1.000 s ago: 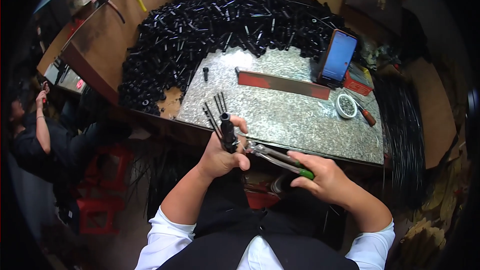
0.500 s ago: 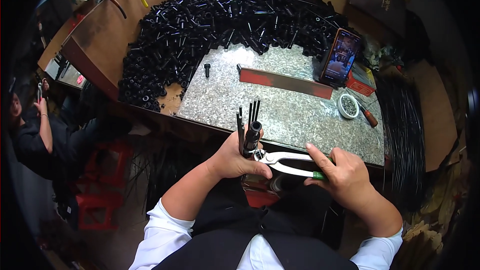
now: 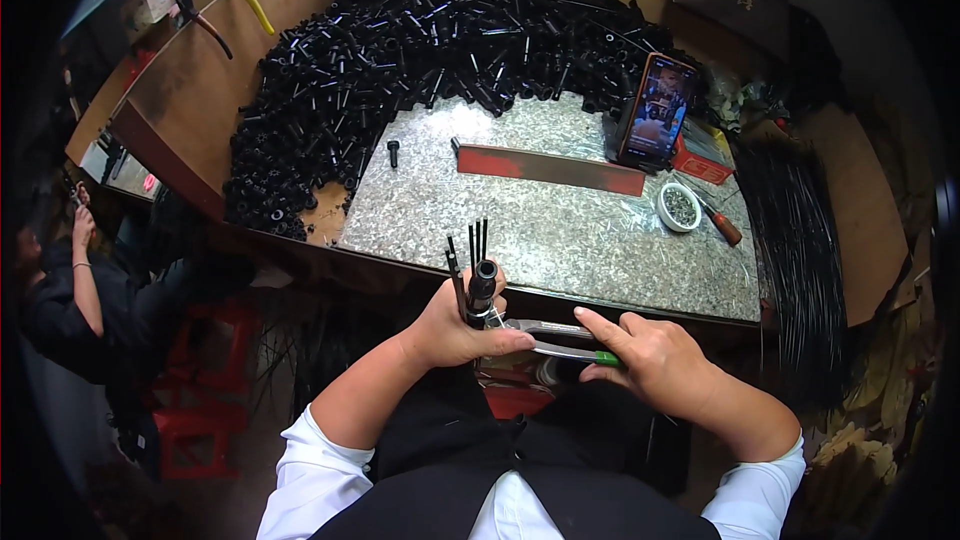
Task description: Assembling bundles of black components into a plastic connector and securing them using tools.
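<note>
Upright in my left hand (image 3: 440,328) is a black tube (image 3: 484,282) with an open round top, together with several thin black rods (image 3: 478,238) that stick up beside it. My left thumb stretches out along the pliers' jaws. My right hand (image 3: 665,355) grips the green-sleeved handles of silver pliers (image 3: 562,351), its index finger extended over the upper handle. The pliers' jaws are at the tube's side, just under its top, where thin wire appears to show; my left hand partly hides the exact contact.
Behind the granite-patterned tabletop (image 3: 420,210) rises a heap of black tubular parts (image 3: 400,60). A red-and-dark bar (image 3: 550,170), a propped phone (image 3: 657,110), a white bowl (image 3: 680,230) and a screwdriver (image 3: 726,230) lie there. Long black rods (image 3: 800,280) hang at right. Another person (image 3: 70,290) sits at left.
The whole view has shifted, so the table appears further left. The pliers have tilted, and their handles look closer together. Both hands keep their holds.
</note>
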`<state>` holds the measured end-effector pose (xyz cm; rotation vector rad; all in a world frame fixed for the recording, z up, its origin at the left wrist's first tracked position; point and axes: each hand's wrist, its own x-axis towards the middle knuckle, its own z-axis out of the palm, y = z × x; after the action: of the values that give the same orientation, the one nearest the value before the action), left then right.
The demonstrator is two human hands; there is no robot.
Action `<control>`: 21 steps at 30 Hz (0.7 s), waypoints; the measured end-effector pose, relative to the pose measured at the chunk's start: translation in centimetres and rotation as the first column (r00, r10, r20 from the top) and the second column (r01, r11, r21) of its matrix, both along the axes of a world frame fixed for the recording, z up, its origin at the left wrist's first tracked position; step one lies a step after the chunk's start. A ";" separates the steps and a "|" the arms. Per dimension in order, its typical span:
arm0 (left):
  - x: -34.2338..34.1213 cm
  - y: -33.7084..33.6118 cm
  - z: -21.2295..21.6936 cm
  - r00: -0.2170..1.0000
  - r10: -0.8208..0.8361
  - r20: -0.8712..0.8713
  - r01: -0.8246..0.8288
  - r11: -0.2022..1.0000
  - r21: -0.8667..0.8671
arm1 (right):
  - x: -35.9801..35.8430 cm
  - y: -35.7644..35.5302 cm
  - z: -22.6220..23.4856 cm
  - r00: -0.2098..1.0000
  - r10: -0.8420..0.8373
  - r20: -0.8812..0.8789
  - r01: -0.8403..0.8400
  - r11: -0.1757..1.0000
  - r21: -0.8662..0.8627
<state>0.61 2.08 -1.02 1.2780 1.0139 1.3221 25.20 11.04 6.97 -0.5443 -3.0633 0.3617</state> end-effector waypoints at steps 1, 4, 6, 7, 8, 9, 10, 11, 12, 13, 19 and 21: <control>-0.1 0.0 0.2 1.000 -0.005 0.005 0.005 1.000 -0.006 | -0.2 0.0 0.0 1.000 0.012 -0.004 -0.012 1.000 -0.004; -0.6 0.2 -0.6 0.958 -0.038 0.283 0.017 0.997 0.075 | -0.8 0.0 -0.4 0.999 0.021 -0.028 -0.023 0.997 -0.078; -0.5 0.0 -0.5 0.946 0.005 0.325 -0.045 0.993 0.114 | -1.0 0.2 -2.0 0.942 -0.016 -0.335 -0.079 0.960 -0.268; -0.6 -0.3 -0.3 0.934 0.006 0.356 -0.051 0.992 0.119 | -0.8 0.1 -2.1 0.941 -0.007 -0.339 -0.089 0.959 -0.268; -0.7 -0.5 0.0 0.922 0.005 0.386 -0.058 0.991 0.124 | -0.5 0.0 -2.1 0.954 -0.144 -0.263 0.050 0.941 -0.336; -0.9 -0.7 0.5 0.943 0.074 0.325 -0.114 0.988 0.108 | -0.2 0.0 -2.2 0.944 -0.277 -0.178 0.190 0.900 -0.391; -1.0 -0.8 0.5 0.944 0.078 0.322 -0.119 0.987 0.108 | 0.0 0.1 -2.5 0.915 -0.300 -0.268 0.184 0.905 -0.383; -1.2 -0.8 0.5 0.936 0.048 0.350 -0.099 0.986 0.132 | 0.2 0.5 -3.0 0.897 -0.233 -0.375 0.124 0.948 -0.293; -1.3 -0.9 0.6 0.926 0.014 0.377 -0.079 0.985 0.156 | 0.3 0.9 -3.2 0.867 -0.158 -0.472 0.073 0.979 -0.193; -1.4 -1.0 0.6 0.927 0.016 0.375 -0.079 0.985 0.155 | 0.3 1.1 -2.9 0.867 -0.130 -0.482 0.094 0.991 -0.098; -0.9 -1.2 0.5 0.924 0.033 0.380 -0.073 0.993 0.091 | -1.4 1.9 -1.2 0.831 0.071 -0.552 0.244 0.845 0.475; -0.8 -1.2 0.1 0.915 0.051 0.400 -0.072 0.997 0.038 | -1.6 2.0 -1.2 0.845 0.116 -0.523 0.266 0.756 0.598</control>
<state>-0.14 0.85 -0.89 0.9619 0.7379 1.5874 23.60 13.03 5.79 -0.4248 -2.3632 -0.4898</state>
